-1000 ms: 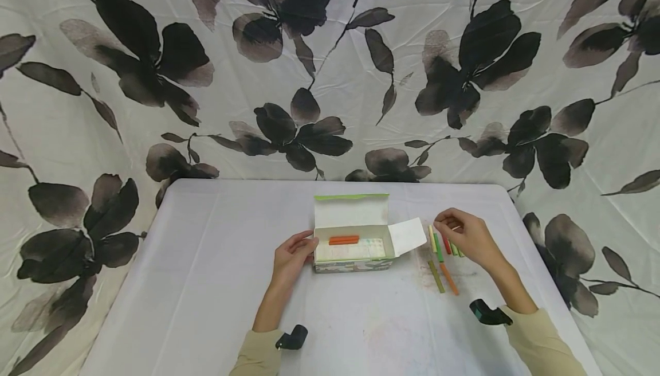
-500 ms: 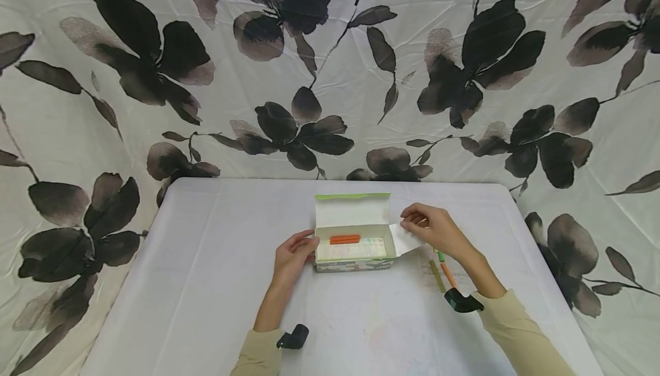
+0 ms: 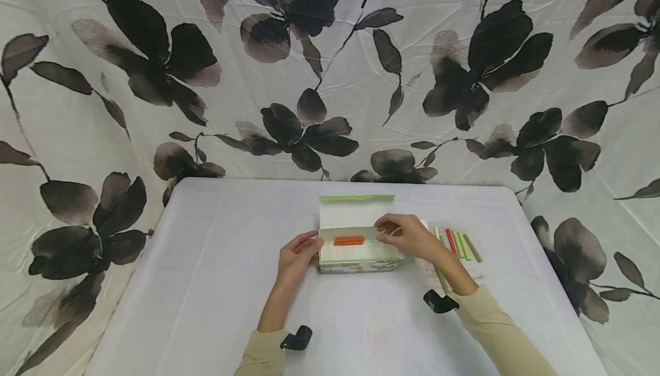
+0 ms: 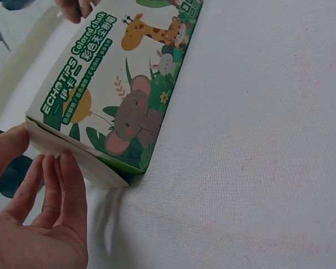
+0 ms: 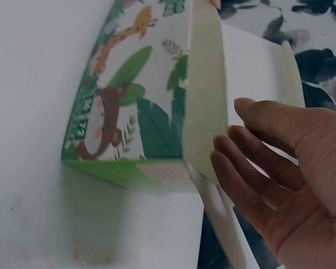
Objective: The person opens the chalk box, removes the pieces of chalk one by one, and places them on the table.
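Note:
An open chalk box [image 3: 359, 267], printed with cartoon animals and "Colored chalk", stands on the table with its lid [image 3: 356, 213] raised at the back. Two orange chalk sticks [image 3: 348, 241] lie side by side inside it, on pale chalks. My left hand [image 3: 297, 255] holds the box's left end; in the left wrist view the thumb is at the top corner and the fingertips at the end flap [image 4: 92, 165]. Over the box's right end is my right hand [image 3: 409, 235], fingers bent near the rim. I cannot tell whether a chalk is between its fingertips.
Several chalk sticks lie on the table right of the box, among them a red stick [image 3: 451, 241], a green stick [image 3: 458, 244] and an olive stick [image 3: 472, 248]. The right forearm covers part of this group. A floral cloth [image 3: 278, 66] hangs behind the table [image 3: 216, 261].
My right hand has moved left from the loose chalks, past the side flap, to over the box's right end. My left hand has stayed at the box's left end.

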Demonstrator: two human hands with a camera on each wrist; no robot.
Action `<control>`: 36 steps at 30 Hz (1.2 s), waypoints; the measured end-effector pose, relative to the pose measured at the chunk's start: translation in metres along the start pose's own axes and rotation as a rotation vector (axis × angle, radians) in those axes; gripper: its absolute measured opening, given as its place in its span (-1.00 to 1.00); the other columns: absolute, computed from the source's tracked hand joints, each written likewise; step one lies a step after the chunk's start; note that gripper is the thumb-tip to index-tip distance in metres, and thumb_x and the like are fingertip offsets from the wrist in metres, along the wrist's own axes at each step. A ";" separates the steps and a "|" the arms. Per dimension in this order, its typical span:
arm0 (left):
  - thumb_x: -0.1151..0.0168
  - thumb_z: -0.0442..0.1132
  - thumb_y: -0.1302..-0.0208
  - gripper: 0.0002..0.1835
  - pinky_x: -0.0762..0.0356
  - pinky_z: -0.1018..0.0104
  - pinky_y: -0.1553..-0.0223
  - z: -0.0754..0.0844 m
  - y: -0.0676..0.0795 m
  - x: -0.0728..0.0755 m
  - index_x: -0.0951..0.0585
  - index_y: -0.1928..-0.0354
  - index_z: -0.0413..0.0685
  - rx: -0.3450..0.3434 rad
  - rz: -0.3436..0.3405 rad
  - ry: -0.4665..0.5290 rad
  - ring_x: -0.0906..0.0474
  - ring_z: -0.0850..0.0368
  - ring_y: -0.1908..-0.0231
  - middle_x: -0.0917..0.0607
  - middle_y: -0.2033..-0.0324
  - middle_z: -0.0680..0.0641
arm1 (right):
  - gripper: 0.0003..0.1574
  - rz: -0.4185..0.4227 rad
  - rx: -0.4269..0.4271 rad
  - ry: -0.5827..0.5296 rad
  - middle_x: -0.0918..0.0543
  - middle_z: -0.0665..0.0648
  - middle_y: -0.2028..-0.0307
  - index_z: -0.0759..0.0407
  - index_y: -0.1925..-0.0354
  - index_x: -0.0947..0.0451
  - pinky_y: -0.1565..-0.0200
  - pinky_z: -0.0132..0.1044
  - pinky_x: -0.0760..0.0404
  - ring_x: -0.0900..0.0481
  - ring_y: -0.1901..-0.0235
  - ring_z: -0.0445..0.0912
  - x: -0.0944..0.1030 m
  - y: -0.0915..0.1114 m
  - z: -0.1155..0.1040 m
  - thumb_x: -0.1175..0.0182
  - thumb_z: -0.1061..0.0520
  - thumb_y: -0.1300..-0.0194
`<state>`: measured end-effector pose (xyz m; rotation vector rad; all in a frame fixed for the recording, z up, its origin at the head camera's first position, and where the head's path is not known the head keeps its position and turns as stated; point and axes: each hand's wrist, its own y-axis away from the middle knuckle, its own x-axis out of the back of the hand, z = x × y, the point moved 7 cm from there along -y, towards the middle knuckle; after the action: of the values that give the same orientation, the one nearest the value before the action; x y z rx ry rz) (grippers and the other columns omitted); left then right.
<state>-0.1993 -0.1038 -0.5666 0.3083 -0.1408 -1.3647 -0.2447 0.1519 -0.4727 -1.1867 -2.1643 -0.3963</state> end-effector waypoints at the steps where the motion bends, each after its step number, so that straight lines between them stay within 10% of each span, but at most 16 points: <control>1: -0.45 -0.21 -0.31 -0.54 -0.64 0.44 0.28 0.000 0.000 0.000 -0.64 -0.20 -0.23 -0.001 0.000 0.001 -0.65 0.12 0.26 -0.72 0.18 -0.10 | -0.72 -0.011 0.007 0.003 -0.73 0.28 0.11 0.36 -0.01 -0.64 0.06 -0.17 -0.72 -0.71 0.14 0.01 -0.004 -0.002 0.000 -0.36 0.27 -0.37; 17: -0.46 -0.24 -0.30 -0.56 -0.65 0.40 0.30 -0.002 -0.001 -0.001 -0.65 -0.18 -0.23 -0.014 -0.005 0.011 -0.65 0.16 0.30 -0.72 0.19 -0.08 | -0.72 -0.098 0.057 0.085 -0.72 0.32 0.10 0.43 0.00 -0.62 -0.03 0.04 -0.67 -0.68 0.05 0.18 -0.056 -0.015 -0.001 -0.34 0.30 -0.36; 36: -0.44 -0.25 -0.31 -0.55 -0.64 0.43 0.31 -0.001 0.002 -0.001 -0.64 -0.18 -0.28 -0.024 0.002 0.002 -0.67 0.05 0.25 -0.72 0.20 -0.09 | -0.62 -0.122 -0.011 0.296 -0.72 0.30 0.04 0.44 -0.06 -0.61 -0.08 0.05 -0.63 -0.66 -0.01 0.16 -0.068 -0.021 -0.012 -0.39 0.34 -0.30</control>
<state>-0.1975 -0.1028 -0.5671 0.2892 -0.1234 -1.3631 -0.2307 0.0900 -0.5078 -0.9378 -1.9822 -0.5979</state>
